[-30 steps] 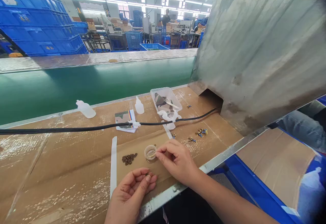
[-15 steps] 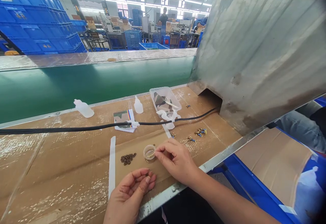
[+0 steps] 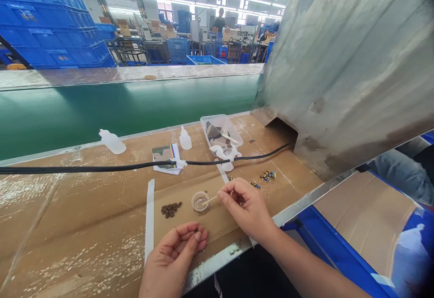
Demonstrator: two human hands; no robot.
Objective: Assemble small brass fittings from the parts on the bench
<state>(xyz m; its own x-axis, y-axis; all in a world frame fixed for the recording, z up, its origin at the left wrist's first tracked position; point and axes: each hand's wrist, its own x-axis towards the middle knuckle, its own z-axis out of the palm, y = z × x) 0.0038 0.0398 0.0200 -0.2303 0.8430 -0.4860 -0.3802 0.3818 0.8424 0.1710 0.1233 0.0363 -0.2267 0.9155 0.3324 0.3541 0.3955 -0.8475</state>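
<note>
My right hand (image 3: 247,204) pinches a thin wooden stick (image 3: 213,200), whose far end reaches into a small clear round cup (image 3: 195,204). Nearer to me, my left hand (image 3: 181,249) is closed, thumb against fingertips, on a small dark piece (image 3: 196,230) that is mostly hidden. A pile of small brown rings (image 3: 170,210) lies left of the cup on a taped sheet of brown paper (image 3: 162,232). Just behind the cup lies a single small brown piece (image 3: 206,191).
Several small brass-and-blue parts (image 3: 267,176) lie on the right. A black cable (image 3: 111,168) crosses the bench. Behind it stand two white bottles (image 3: 113,142) (image 3: 185,139) and a clear plastic tub (image 3: 206,130). A large metal hood (image 3: 339,76) rises at right; a green conveyor belt (image 3: 152,103) runs beyond.
My right hand has drawn back to the right from the cup, so more of the wooden stick shows. My left hand has stayed nearly in place.
</note>
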